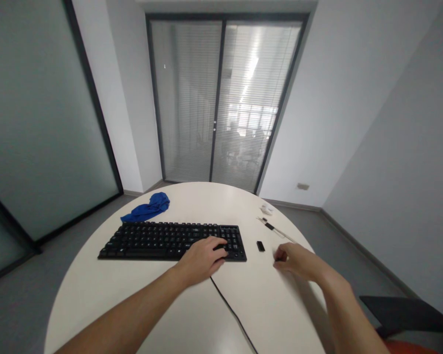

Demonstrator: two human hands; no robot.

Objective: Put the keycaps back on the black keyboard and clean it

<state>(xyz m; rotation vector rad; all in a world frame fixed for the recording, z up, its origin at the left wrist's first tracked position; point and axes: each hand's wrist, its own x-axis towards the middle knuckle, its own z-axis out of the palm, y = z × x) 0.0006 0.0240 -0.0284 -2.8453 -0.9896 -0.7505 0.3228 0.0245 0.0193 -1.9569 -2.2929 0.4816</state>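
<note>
A black keyboard (151,241) lies on the round white table (192,305). My left hand (202,258) rests on its right end, fingers apart over the number keys and holding nothing. To the right, my right hand (293,259) is low over the tabletop, its fingers curled together; a small dark thing shows at the fingertips, too small to name. Between the keyboard and my right hand lies a small black piece (260,246). A thin black cable (232,310) runs from near my left wrist to the front of the table.
A crumpled blue cloth (147,209) lies behind the keyboard's left end. Toward the back right are a slim light tool with a black part (269,226) and a small whitish item (267,210). A black chair part (406,313) stands at the lower right.
</note>
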